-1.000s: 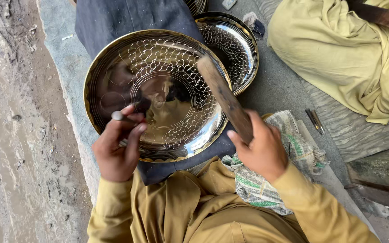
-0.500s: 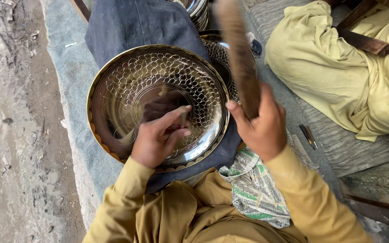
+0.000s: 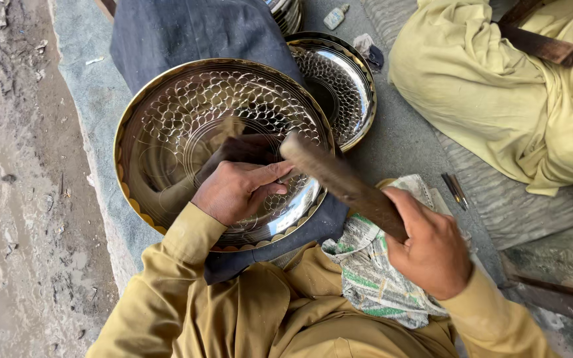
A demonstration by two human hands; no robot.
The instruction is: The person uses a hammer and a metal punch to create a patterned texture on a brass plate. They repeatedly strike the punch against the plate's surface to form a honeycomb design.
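Note:
A large shiny metal plate (image 3: 142,126) with a hammered scale pattern and a brass-coloured rim lies on a dark blue cloth (image 3: 187,33) over my lap. My left hand (image 3: 237,191) rests on the plate's middle. Its fingers are pinched shut around a small punch that is mostly hidden. My right hand (image 3: 432,250) grips a worn wooden mallet stick (image 3: 343,180). The stick's far end is down at my left fingertips.
A second patterned plate (image 3: 343,79) lies behind the first, with a stack of plates (image 3: 288,10) and a small bottle (image 3: 335,16) beyond. Folded newspaper (image 3: 373,278) sits on my right knee. Two thin metal tools (image 3: 455,190) lie beside a seated person in pale yellow clothes (image 3: 499,106). Bare dirt lies to the left.
My left hand moved from the plate's near rim to its middle. The stick, raised upright half a second ago, has swung down to my left fingers.

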